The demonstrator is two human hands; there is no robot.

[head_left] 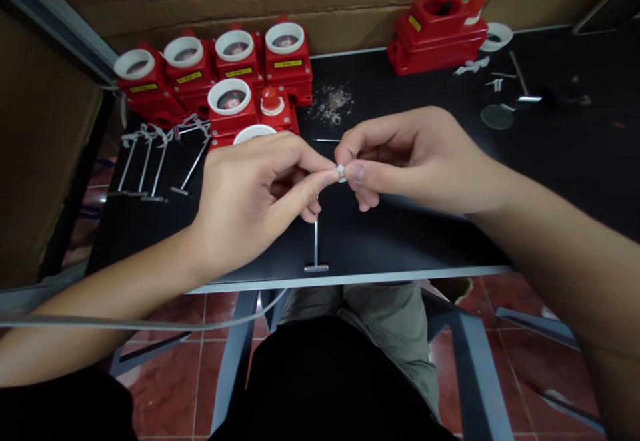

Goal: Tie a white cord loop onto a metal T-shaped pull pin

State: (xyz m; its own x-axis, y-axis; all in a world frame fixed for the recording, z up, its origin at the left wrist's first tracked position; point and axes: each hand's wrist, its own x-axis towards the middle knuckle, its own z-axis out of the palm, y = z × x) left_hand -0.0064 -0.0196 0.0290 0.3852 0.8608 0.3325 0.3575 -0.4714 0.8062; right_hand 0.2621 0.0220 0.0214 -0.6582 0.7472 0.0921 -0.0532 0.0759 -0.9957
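Observation:
My left hand (253,191) and my right hand (407,158) meet above the middle of the black table (575,161). Both pinch a tiny white piece (341,172) between thumb and forefinger. A thin metal T-shaped rod (316,248) hangs down from my left hand, its crossbar near the table's front edge. The fingers of both hands are closed. How the white piece joins the rod is hidden by the fingers.
Several red boxes with white round caps (235,71) stand at the back left, with several more T-shaped rods (150,168) lying beside them. Another red box (437,31) sits at the back right near small metal parts (520,88). Cardboard walls rise behind.

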